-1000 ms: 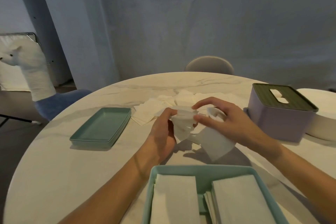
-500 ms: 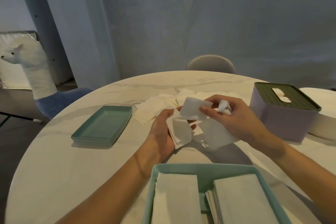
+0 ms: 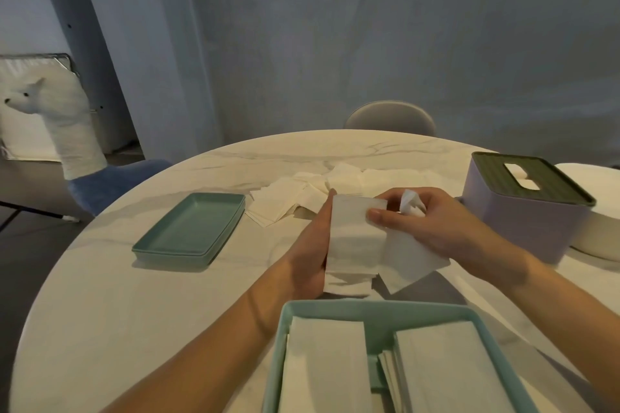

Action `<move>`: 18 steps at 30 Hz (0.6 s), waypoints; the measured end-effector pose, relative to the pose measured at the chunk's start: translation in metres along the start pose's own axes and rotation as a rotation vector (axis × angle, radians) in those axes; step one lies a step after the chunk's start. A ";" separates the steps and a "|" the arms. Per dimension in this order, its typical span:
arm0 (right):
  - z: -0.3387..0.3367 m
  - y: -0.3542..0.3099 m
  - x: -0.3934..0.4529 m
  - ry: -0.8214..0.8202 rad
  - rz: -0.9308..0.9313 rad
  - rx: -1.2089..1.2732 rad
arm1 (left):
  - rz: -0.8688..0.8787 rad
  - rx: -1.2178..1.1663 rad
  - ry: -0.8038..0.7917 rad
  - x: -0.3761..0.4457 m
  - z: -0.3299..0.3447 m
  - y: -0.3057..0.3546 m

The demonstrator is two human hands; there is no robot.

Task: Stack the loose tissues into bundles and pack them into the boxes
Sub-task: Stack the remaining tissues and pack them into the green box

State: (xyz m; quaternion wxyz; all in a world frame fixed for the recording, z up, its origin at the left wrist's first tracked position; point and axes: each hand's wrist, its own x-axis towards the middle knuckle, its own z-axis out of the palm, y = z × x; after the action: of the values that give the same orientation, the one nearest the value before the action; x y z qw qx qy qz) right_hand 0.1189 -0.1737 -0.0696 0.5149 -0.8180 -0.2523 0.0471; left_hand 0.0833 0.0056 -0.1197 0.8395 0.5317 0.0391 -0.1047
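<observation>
- Left hand [image 3: 310, 250] cradles tissue bundle [image 3: 355, 238], fingers hidden behind it.
- Right hand [image 3: 436, 228] pinches bundle's top, crumpled tissue [image 3: 411, 203] under curled fingers.
- Teal box [image 3: 379, 310] nearest on the bench [image 3: 134, 312].

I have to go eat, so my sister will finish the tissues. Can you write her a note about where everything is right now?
Left hand: holds a small tissue stack from its left side.
Right hand: pinches the stack's top tissue, with a crumpled tissue in its fingers.
Done: two bundles lie in the teal box nearest you.
Left: loose tissues remain mid-table. The teal lid lies to the left; the purple tissue box stands to the right, closed.
</observation>
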 end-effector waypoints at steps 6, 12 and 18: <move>0.011 0.011 0.005 0.095 -0.096 -0.191 | 0.005 0.286 0.182 -0.013 0.013 0.010; 0.010 0.014 0.007 0.154 -0.102 -0.219 | 0.000 0.265 0.147 -0.009 0.009 0.009; -0.013 -0.007 -0.001 0.011 -0.075 0.141 | 0.008 0.060 0.138 -0.004 -0.008 0.010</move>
State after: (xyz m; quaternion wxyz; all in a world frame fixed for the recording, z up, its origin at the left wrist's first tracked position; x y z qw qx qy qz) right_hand 0.1198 -0.1826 -0.0575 0.5740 -0.7698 -0.2761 0.0407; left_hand 0.0817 0.0173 -0.1135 0.8190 0.5626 0.0916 -0.0658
